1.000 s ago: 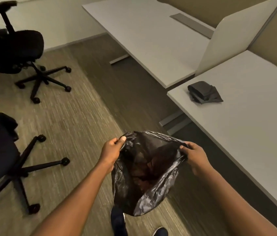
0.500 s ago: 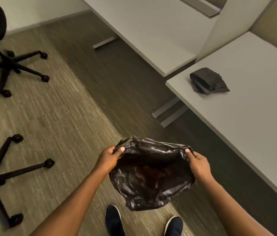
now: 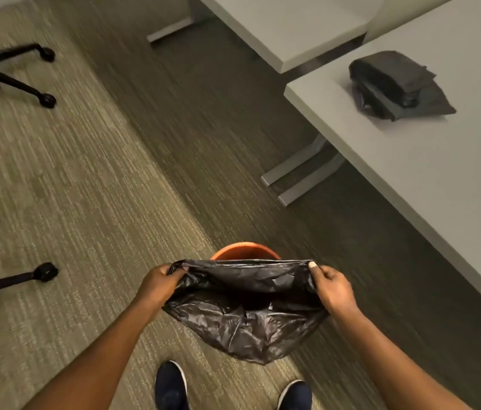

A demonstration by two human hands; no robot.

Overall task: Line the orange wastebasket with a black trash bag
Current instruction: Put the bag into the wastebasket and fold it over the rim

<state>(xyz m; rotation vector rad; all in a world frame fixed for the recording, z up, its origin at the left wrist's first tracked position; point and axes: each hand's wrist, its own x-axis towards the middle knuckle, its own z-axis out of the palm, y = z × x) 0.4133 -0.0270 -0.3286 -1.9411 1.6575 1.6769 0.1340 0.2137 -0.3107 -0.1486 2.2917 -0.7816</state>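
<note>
Step in hand: opening the bag's mouth above the bin; the lining itself is not yet begun, as I judge it.
Bag: the crinkled black plastic trash bag [image 3: 245,315] hangs in the air, its mouth stretched wide between both hands, its body sagging toward the person's dark shoes [image 3: 171,386].
Left hand: the left hand [image 3: 159,284] has its fingers clamped on the left edge of the bag's mouth.
Right hand: the right hand [image 3: 332,287] pinches the right edge, thumb on top, fingers closed on the plastic.
Wastebasket: the round orange wastebasket [image 3: 245,251] stands on the carpeted floor [image 3: 85,187], only its far rim showing past the bag's upper edge; whether bag and rim touch I cannot tell.
Next move: probably lowering the sagging body into the bin, then folding the mouth over the rim all round; the hem must stay spread wider than the rim.
Nearby: a folded stack of dark bags [image 3: 392,84] lies on the grey worktop [image 3: 440,187], well apart.
</note>
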